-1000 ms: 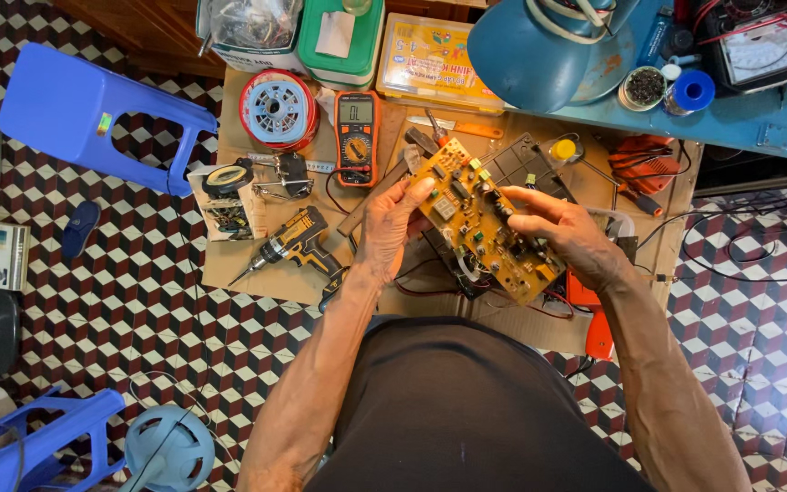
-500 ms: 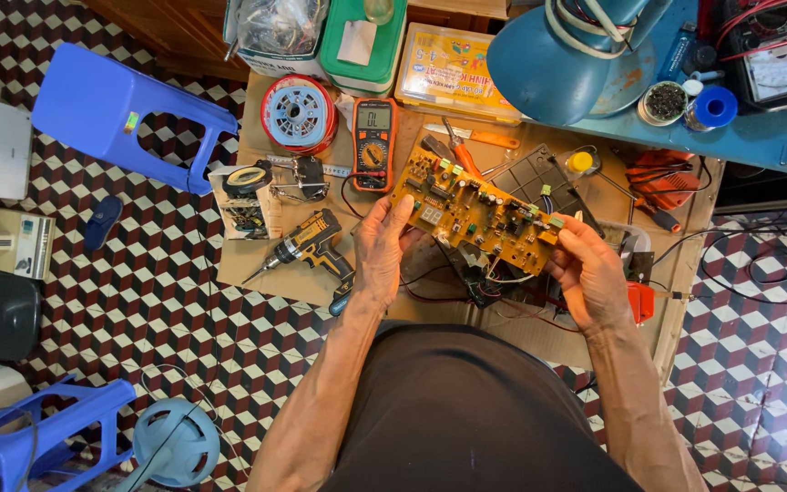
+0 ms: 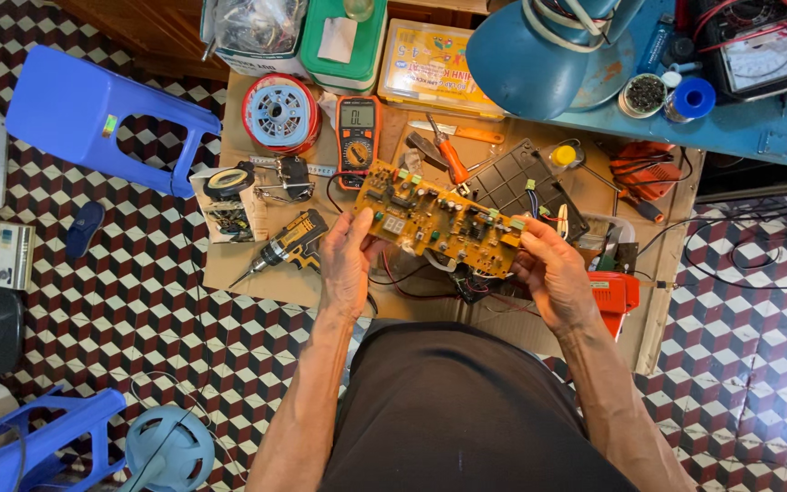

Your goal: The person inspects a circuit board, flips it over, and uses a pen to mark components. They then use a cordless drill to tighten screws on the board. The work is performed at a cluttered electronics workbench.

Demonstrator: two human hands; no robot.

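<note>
Circuit board levelled out between both hands

The yellow circuit board, steeply tilted a second ago with the right hand resting on top, now lies nearly horizontal; the right hand has slid to its right end, while the left hand grips the left end.

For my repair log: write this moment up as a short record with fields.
setting: low cardboard-covered bench on a checkered tile floor
left hand: grips the left end of the circuit board
right hand: grips the board's right end
board: yellow, component side up, held level above the bench
wires: red and black leads hang from under the board
near left hand: drill, multimeter
behind board: orange-handled pliers, black panel
at right: blue lamp
</note>
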